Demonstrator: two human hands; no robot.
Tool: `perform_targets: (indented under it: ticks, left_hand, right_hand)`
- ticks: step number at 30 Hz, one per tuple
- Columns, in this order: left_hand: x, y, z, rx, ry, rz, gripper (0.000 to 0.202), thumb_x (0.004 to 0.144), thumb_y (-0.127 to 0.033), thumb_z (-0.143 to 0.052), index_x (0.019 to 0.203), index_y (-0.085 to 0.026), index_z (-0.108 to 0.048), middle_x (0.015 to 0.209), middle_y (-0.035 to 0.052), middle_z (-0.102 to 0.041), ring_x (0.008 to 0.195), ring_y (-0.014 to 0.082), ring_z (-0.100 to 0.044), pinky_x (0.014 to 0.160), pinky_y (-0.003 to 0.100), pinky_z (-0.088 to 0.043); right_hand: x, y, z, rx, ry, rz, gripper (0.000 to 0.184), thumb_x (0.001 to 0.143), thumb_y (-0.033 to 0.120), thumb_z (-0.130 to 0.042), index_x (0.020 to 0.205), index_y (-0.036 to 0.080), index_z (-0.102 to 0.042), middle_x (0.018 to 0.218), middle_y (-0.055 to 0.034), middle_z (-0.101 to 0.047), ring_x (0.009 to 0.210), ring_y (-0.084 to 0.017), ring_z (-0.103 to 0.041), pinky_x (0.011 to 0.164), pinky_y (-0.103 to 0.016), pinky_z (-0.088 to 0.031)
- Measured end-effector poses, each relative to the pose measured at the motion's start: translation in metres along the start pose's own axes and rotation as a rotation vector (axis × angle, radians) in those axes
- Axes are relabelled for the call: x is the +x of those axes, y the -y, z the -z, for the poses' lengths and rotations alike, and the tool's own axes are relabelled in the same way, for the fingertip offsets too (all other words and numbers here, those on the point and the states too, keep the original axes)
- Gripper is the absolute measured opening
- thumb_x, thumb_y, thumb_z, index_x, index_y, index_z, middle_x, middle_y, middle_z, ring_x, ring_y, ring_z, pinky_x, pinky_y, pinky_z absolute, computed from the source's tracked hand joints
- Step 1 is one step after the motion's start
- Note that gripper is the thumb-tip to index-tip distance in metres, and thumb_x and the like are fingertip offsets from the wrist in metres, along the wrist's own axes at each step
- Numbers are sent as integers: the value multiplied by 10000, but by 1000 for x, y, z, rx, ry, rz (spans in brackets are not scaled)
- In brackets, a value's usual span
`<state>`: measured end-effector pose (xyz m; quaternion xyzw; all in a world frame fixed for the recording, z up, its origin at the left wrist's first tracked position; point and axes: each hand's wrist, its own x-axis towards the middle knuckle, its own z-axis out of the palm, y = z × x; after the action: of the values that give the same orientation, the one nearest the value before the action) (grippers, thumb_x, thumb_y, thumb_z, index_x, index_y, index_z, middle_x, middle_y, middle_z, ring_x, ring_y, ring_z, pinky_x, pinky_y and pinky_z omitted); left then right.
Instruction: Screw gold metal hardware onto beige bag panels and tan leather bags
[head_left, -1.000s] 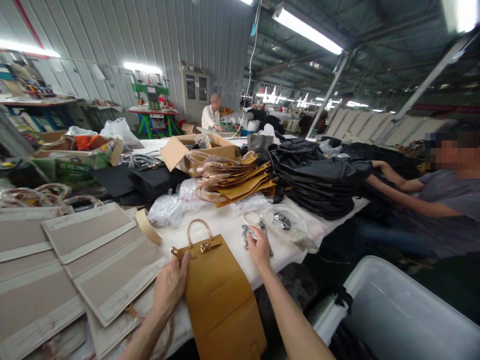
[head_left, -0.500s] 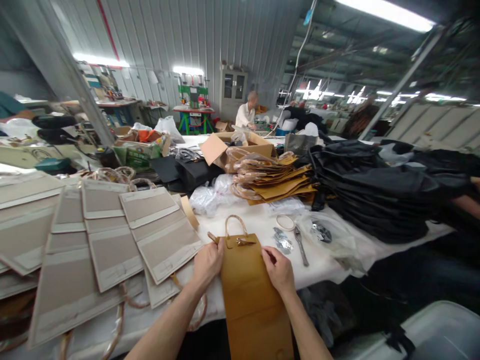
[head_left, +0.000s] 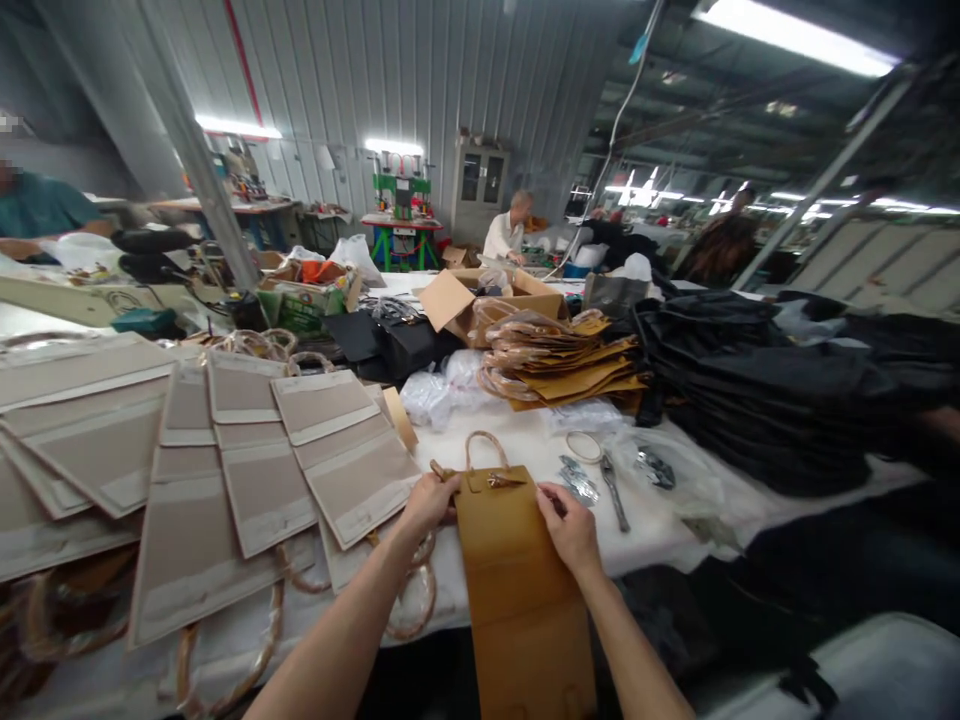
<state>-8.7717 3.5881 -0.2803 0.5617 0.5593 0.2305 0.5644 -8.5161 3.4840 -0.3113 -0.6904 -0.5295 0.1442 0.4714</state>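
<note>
A long mustard-brown leather bag panel [head_left: 514, 570] hangs over the table's front edge. Its wrapped loop handle [head_left: 486, 440] stands up at the top, and a small metal fitting with a strap [head_left: 504, 481] lies just below. My left hand [head_left: 433, 503] pinches the panel's upper left edge beside a short side strap. At the upper right edge, my right hand [head_left: 568, 522] grips with thumb and fingertips. To the right lie a pair of pliers [head_left: 613, 490], a roll of tape [head_left: 583, 447] and small metal pieces [head_left: 577, 480].
Overlapping beige-lined panels with handles [head_left: 266, 470] cover the left side. Stacked mustard panels [head_left: 566, 355] lie behind, before an open carton [head_left: 517, 285]. Black material [head_left: 750, 370] is piled on the right. A plastic bag [head_left: 667, 475] holds metal parts. Co-workers [head_left: 507, 232] are farther off.
The view has swung slightly left, so the scene sits farther right. More of a teal-sleeved person shows at left. Both hands keep hold of the panel's upper edges.
</note>
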Motion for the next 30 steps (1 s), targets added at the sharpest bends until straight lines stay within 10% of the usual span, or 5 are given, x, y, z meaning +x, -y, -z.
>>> perform_targets:
  ticks: [8,14,30]
  left_hand:
    - [-2,0,2,42,-17,-83,274,933,-352,-554,917,-156,-745,882,87,-776,760,204,-733,671,254,-578]
    - [-6,-1,1,-2,-5,-115,281,916,-345,-546,991,-163,-746,1036,111,-771,926,246,-734,619,252,-598]
    - [1,9,1,-130,9,-92,370,920,-422,-616,1179,-184,-732,1167,110,-762,1020,259,-736,672,276,-643]
  right_hand:
    - [15,37,-36,-46,111,240,422,925,315,-656,1333,208,-657,1273,-129,-691,1211,-294,-632,1107,-471,-511]
    - [27,30,-54,74,43,62,217,909,287,-603,1027,240,-779,1040,-83,-770,1026,-286,-693,998,-446,-536]
    - [42,-2,-47,533,-194,-325,511,815,652,-701,953,162,-747,888,-63,-755,750,-188,-640,694,-287,-518]
